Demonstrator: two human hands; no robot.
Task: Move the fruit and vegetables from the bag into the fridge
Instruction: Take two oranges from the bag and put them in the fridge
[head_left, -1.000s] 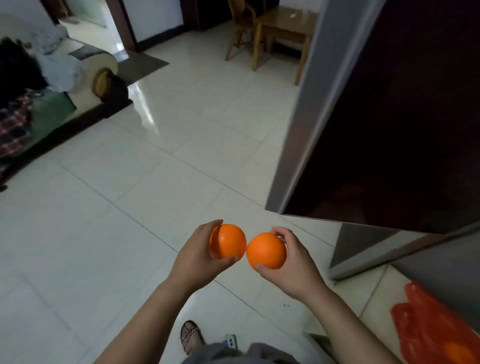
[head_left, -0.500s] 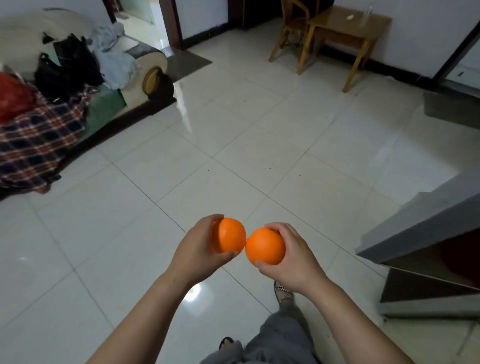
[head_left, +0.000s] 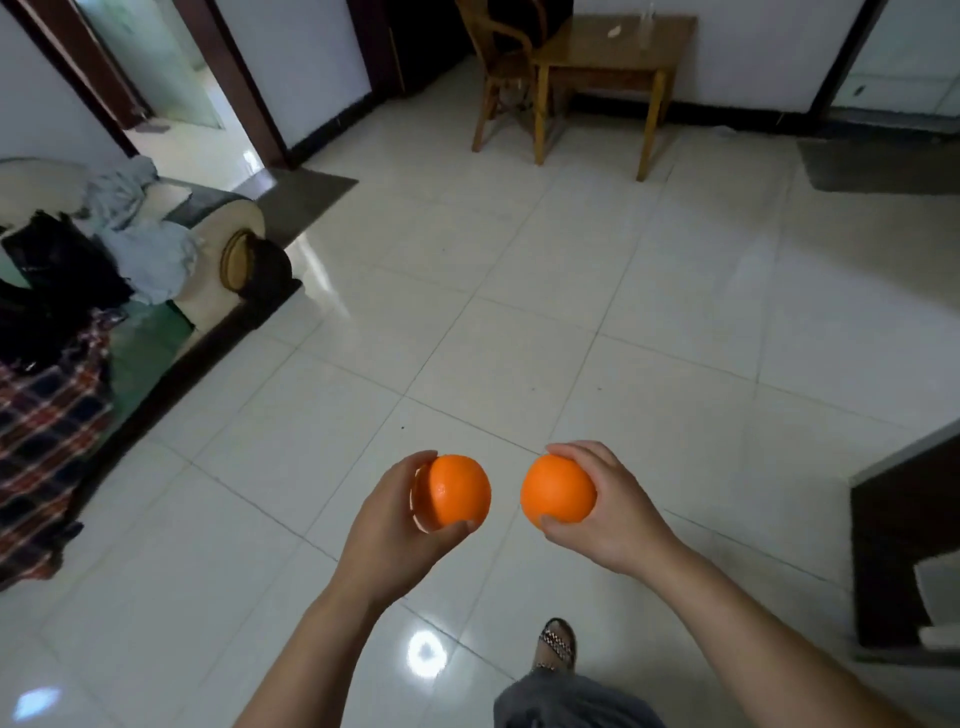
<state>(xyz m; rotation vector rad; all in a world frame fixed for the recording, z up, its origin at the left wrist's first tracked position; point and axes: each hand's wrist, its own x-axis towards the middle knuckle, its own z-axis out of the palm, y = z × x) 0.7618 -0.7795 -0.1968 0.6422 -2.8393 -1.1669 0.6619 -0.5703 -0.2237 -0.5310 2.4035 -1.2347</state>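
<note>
I hold one orange in each hand, low in the middle of the view, above a white tiled floor. My left hand (head_left: 395, 525) grips the left orange (head_left: 460, 491) with thumb below and fingers above. My right hand (head_left: 615, 512) curls round the right orange (head_left: 556, 488). The two oranges are a short gap apart and do not touch. No bag shows, and I cannot make out a fridge.
A sofa (head_left: 218, 270) piled with clothes and a plaid blanket (head_left: 47, 415) lies at the left. A wooden table (head_left: 613, 57) and chair (head_left: 504, 67) stand by the far wall. A dark cabinet edge (head_left: 904, 525) juts in at the right. My sandalled foot (head_left: 558, 644) is below.
The view has swung left, away from the dark door panel and red bag at the right, toward the open room. My hands have moved slightly apart, so the oranges no longer touch.
</note>
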